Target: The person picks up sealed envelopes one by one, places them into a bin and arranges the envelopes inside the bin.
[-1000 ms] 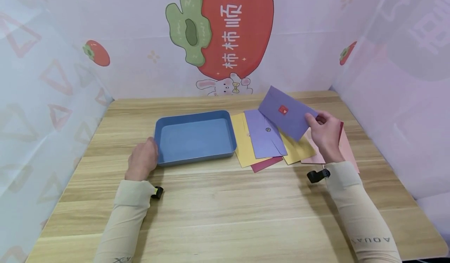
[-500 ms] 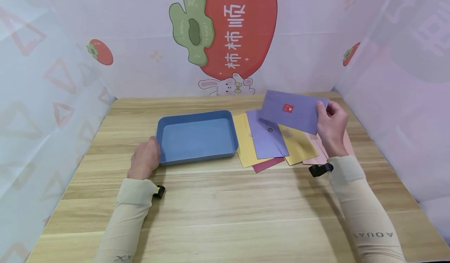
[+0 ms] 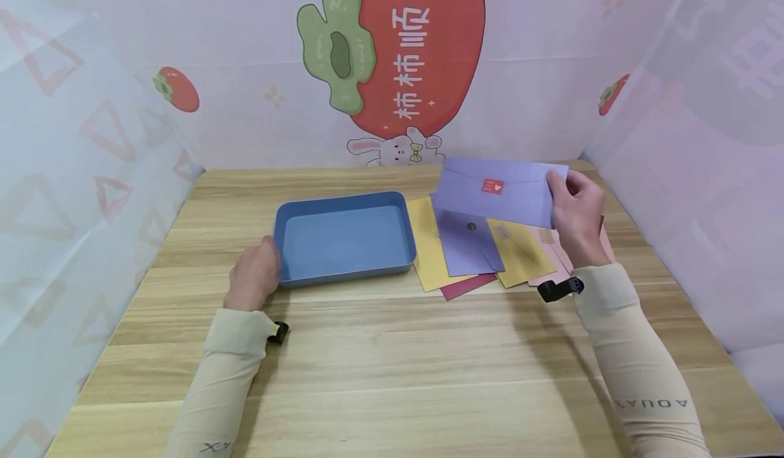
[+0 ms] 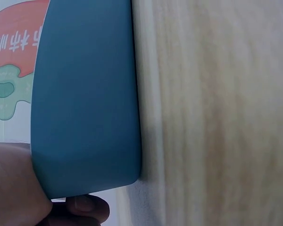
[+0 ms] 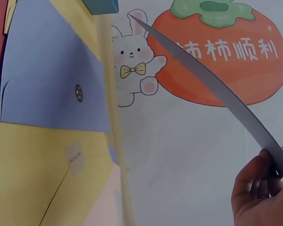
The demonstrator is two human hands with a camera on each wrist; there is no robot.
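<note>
A purple envelope (image 3: 490, 192) with a red heart sticker is raised above the table, tilted, its flap side facing me. My right hand (image 3: 577, 209) pinches its right end between thumb and fingers; edge-on, the envelope (image 5: 217, 89) bows slightly in the right wrist view. Beneath it, another purple envelope (image 3: 468, 247) with a round dark seal lies over yellow envelopes (image 3: 527, 257). At the left, my left hand (image 3: 254, 275) grips the left end of a blue tray (image 3: 346, 240) that holds nothing. The left wrist view shows the tray's outer wall (image 4: 85, 103) with fingertips at its end.
A dark red envelope (image 3: 468, 286) peeks out under the pile, close to the tray's right wall. Pink envelopes (image 3: 551, 247) lie partly behind my right hand. A printed cloth (image 3: 245, 124) hangs around the wooden table (image 3: 380, 363) at the back and sides.
My right hand has raised the purple envelope and turned it nearly level, its free end swinging left over the pile. The left hand still grips the tray in place.
</note>
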